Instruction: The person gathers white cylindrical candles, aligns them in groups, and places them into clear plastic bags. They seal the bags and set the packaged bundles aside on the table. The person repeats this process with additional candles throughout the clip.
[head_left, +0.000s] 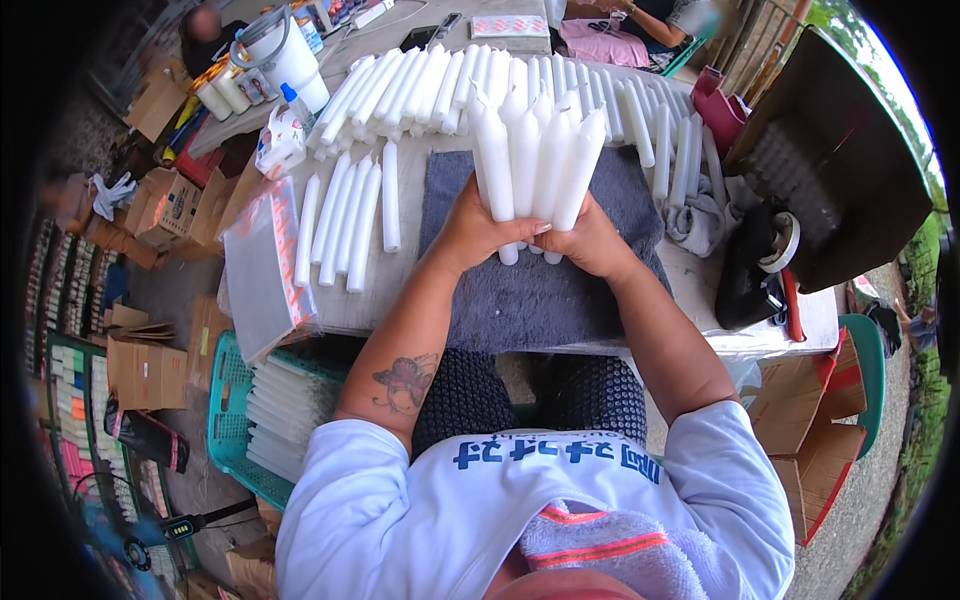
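A bundle of several white taper candles (526, 150) stands nearly upright between my hands, wicks at the top. My left hand (480, 229) grips its lower left side and my right hand (589, 238) its lower right, thumbs meeting in front. Some candle bottoms show below my fingers; the far side of the bundle is hidden. Beneath lies a dark grey towel (536, 307) on the table. Behind the bundle, a long pile of white candles (420, 86) spans the table. To the left, several loose candles (349, 217) lie side by side.
Clear plastic bags (262, 262) hang over the table's left edge, above a teal crate (229, 420) of candles. A white bucket (281, 60) and spray bottle (296, 105) stand back left. At right are a cardboard box (832, 157), tape roll (780, 241) and cloth (696, 225). People sit beyond.
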